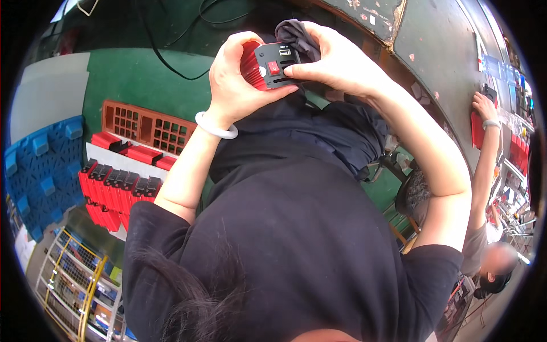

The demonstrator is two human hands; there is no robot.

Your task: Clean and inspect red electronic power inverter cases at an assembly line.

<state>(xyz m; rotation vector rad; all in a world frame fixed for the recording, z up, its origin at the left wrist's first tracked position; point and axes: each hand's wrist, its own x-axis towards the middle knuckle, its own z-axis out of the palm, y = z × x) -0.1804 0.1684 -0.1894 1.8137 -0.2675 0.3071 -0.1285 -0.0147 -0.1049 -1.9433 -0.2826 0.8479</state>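
Note:
A power inverter (263, 58) with a red ribbed housing is held up at the top middle. Its black end plate faces me, with a red rocker switch and a USB socket on it. My left hand (231, 77) wraps round its left side, thumb along the lower edge. A crumpled dark grey cloth (295, 35) is bunched in my right hand (336, 60), against the inverter's right side. The right thumb touches the end plate beside the switch. My right fingers are mostly hidden behind the cloth.
Several red inverters (111, 191) with black ends stand in rows at the left, by a brown plastic crate (149, 126). A blue pallet (45, 165) lies farther left. Workbenches (439, 85) run along the right. There, a co-worker's hand (484, 107) touches a red-and-black unit.

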